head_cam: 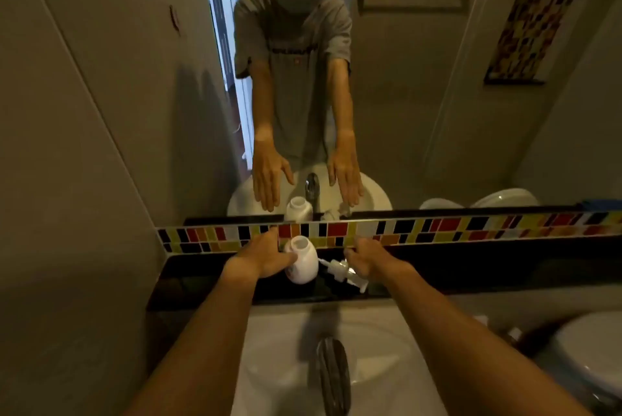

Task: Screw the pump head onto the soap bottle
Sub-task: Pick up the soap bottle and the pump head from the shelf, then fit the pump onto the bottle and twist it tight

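A white soap bottle (303,262) stands upright on the black ledge (208,276) under the mirror, its neck uncapped. The white pump head (341,271) lies on its side just right of the bottle, its tube pointing toward it. My left hand (266,259) is at the bottle's left side with the thumb touching it and the fingers spread. My right hand (368,261) hovers at the right end of the pump head, fingers extended. The mirror reflection shows both hands flat with fingers apart.
A white basin (279,348) with a chrome tap (331,375) lies below the ledge, between my forearms. A strip of coloured tiles (437,230) runs behind the ledge under the mirror. A toilet (592,358) stands at the right, a wall at the left.
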`<state>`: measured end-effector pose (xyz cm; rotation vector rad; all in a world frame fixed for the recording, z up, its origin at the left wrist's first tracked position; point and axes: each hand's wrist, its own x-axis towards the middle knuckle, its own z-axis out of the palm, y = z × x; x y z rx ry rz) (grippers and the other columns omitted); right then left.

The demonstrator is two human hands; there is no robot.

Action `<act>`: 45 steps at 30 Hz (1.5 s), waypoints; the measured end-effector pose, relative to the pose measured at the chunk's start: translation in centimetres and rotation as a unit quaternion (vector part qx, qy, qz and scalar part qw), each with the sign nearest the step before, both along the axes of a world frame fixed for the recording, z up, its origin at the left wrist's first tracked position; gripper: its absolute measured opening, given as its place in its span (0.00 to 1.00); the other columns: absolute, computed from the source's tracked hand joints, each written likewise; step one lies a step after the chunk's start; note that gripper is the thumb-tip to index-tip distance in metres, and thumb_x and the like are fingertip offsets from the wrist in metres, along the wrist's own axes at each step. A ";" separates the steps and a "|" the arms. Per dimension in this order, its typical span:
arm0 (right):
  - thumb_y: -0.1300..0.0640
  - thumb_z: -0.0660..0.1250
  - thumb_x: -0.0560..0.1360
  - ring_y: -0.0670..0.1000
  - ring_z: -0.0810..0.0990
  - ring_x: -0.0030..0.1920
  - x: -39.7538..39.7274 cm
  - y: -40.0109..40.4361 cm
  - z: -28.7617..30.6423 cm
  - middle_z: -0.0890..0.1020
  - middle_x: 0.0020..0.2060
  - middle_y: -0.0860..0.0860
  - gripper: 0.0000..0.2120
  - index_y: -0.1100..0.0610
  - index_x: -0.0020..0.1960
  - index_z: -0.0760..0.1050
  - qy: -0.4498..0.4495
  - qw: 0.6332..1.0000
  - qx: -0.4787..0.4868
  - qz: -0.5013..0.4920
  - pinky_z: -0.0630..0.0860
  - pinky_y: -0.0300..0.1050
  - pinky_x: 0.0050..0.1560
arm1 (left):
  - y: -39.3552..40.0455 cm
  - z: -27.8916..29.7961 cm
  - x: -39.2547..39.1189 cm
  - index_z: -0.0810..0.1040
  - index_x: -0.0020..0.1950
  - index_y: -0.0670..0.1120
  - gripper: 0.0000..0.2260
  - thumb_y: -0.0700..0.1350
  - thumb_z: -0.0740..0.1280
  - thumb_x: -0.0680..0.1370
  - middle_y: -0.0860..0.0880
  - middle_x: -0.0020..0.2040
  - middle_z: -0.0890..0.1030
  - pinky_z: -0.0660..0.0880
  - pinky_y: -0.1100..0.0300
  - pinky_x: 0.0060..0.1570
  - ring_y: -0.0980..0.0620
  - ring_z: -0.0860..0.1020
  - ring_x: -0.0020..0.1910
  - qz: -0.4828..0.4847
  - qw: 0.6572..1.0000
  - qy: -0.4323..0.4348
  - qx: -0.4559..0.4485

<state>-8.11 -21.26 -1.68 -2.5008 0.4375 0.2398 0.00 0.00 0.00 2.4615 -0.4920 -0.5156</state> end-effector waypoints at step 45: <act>0.52 0.72 0.71 0.56 0.74 0.66 -3.7 2.9 3.0 0.79 0.63 0.53 0.27 0.49 0.69 0.69 -0.135 0.945 -0.254 0.157 0.66 0.55 0.70 | -0.5 -3.3 -5.9 0.62 0.72 0.52 0.42 0.46 0.78 0.62 0.48 0.67 0.63 0.77 0.54 0.61 0.48 0.68 0.66 -0.040 0.948 -0.311 -0.060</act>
